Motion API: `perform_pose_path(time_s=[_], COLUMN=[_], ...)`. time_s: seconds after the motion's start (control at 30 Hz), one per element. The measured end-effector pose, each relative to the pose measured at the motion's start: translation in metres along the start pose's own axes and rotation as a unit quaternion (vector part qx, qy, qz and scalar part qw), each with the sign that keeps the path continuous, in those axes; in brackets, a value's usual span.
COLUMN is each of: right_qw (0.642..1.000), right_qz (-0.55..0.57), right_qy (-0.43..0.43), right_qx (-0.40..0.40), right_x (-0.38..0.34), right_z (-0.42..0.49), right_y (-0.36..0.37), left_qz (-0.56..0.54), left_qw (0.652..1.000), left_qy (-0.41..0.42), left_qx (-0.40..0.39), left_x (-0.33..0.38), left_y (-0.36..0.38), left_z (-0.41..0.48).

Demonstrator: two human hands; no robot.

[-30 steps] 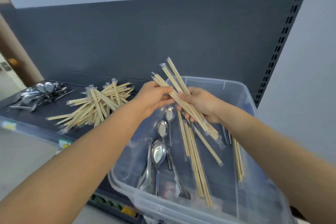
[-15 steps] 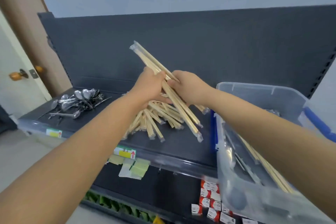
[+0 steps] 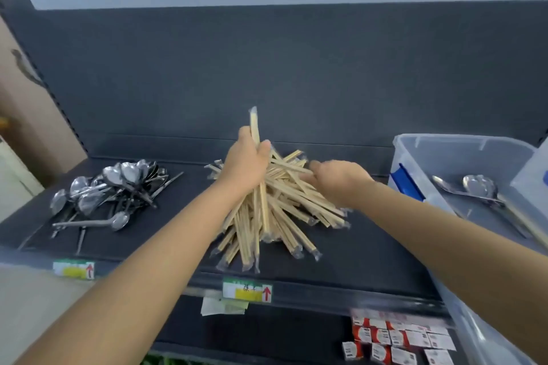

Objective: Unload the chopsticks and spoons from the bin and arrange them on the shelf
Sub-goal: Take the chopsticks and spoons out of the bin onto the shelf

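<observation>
Left hand (image 3: 246, 164) is clamped round a bundle of wrapped chopsticks (image 3: 254, 124), holding it nearly upright with the lower ends down in the chopstick pile (image 3: 284, 216) on the shelf (image 3: 370, 246). Right hand (image 3: 338, 181) touches the pile's right side, but it's blurry, so I can't tell if it's pinching sticks or just lying on them.

If it were me, I'd tip the bundle down so it lies along the pile, not across it. Let go low too, since those plastic sleeves look slippery and the front edge is close. The right hand could square up the fan.

The shelf is dark and flat, with a grey back panel (image 3: 267, 68) behind the pile. Left of the pile is a heap of steel spoons (image 3: 118, 184). Right of it is the clear bin (image 3: 462, 151), with a few spoons inside. Below the pile there's a price tag (image 3: 247, 290) and some red-and-white packets (image 3: 394, 338).
</observation>
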State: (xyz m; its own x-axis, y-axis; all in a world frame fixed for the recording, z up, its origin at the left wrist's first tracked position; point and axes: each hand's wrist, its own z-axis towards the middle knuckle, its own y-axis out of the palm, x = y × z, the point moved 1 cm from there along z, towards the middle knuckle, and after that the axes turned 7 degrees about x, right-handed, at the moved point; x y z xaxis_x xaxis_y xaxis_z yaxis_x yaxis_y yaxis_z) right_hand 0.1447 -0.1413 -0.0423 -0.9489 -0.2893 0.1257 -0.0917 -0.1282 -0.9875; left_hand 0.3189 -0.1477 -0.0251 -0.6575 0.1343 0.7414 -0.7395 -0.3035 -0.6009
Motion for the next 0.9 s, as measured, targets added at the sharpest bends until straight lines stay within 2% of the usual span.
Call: perform_pose_path(time_s=[0.07, 0.13, 0.23, 0.33, 0.43, 0.5, 0.57, 0.63, 0.77, 0.9], right_qw=[1.000, 1.000, 0.997, 0.992, 0.991, 0.993, 0.993, 0.991, 0.987, 0.974], right_qz=[-0.019, 0.019, 0.073, 0.099, 0.108, 0.099, 0.094, 0.082, 0.021, 0.010], right_qy=[0.000, 0.007, 0.008, 0.014, 0.023, 0.036, 0.069, 0.105, 0.160, 0.218], right_qx=[-0.008, -0.021, -0.035, -0.077, -0.079, -0.059, -0.035, -0.015, 0.012, 0.051], right_x=[0.003, 0.008, 0.019, 0.032, 0.038, 0.040, 0.040, 0.041, 0.049, 0.071], right_z=[0.019, 0.036, 0.053, 0.061, 0.064, 0.064, 0.059, 0.051, 0.024, -0.009], right_y=[0.017, 0.034, 0.062, 0.078, 0.076, 0.072, 0.066, 0.058, 0.031, -0.004], left_qz=[0.006, 0.029, 0.075, 0.074, 0.090, 0.122, 0.173, 0.189, 0.166, 0.124], left_qw=[0.998, 0.992, 0.981, 0.974, 0.958, 0.935, 0.902, 0.882, 0.858, 0.849], left_qy=[-0.037, -0.044, 0.014, 0.048, 0.140, 0.215, 0.302, 0.354, 0.424, 0.475], left_qx=[-0.056, -0.112, -0.178, -0.209, -0.232, -0.255, -0.254, -0.248, -0.236, -0.195], left_x=[-0.010, -0.020, -0.031, -0.041, -0.043, -0.041, -0.041, -0.038, -0.012, 0.038], left_y=[0.022, 0.044, 0.070, 0.084, 0.089, 0.089, 0.091, 0.093, 0.100, 0.110], left_z=[0.021, 0.040, 0.057, 0.064, 0.069, 0.074, 0.080, 0.085, 0.089, 0.074])
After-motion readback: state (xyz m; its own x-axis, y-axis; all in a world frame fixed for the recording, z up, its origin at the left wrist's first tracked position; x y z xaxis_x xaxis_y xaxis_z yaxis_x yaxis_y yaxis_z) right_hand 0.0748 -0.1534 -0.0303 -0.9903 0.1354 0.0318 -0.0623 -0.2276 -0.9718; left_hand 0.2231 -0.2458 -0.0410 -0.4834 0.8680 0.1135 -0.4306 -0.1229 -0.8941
